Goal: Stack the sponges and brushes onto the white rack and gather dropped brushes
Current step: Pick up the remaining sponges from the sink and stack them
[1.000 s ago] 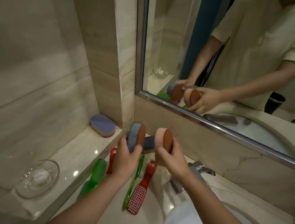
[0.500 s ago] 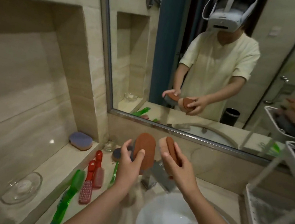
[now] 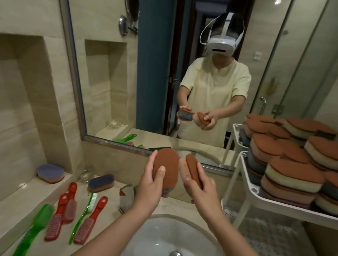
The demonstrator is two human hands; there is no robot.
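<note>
Brown-topped, one sponge point(image 3: 166, 166) sits gripped in your left hand point(image 3: 150, 187) above the sink point(image 3: 149, 242); your right hand point(image 3: 203, 187) grips the other sponge point(image 3: 190, 168) just beside it. At your right the white rack point(image 3: 249, 180) carries stacked sponges point(image 3: 294, 177); brushes point(image 3: 90, 222) lie on the worktop point(image 3: 113, 223).

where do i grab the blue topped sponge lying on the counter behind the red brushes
Take the blue-topped sponge across its narrow width, thumb on the near long edge and fingers on the far one, coming down from above. It lies flat, blue face up, long axis roughly left to right, with its top uncovered. The left hand and right hand are both full, so free one first.
</note>
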